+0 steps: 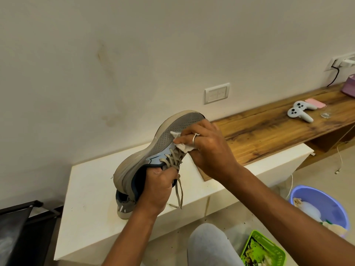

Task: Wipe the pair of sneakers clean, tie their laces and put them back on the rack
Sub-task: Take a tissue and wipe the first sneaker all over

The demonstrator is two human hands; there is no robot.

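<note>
Tabletop (92, 181), white and low, runs across the middle of your view against a stained pale wall (115, 54). Its near edge faces your knee (211, 244), and its right end meets a longer wooden shelf (269, 131) that carries two white controllers (299, 112).

Your left hand (157, 187) is curled round the collar of a grey sneaker (184, 121). It holds the shoe up over the tabletop, tipped on its side, sole toward the wall and toe pointing up and away. Your right hand (209, 148) pinches a small white cloth (184, 147) in bent fingers and presses it on the mesh upper, just ahead of the laces (178, 189). The laces hang loose and untied below your left hand. The second sneaker (124, 206) stands on the tabletop right behind the held one, mostly hidden.

A black rack (17, 227) sits low beside the tabletop's left end. On the floor under your right forearm lie a blue basin (336, 204) and a green basket (278, 254). Bare tabletop shows left of the shoes.
</note>
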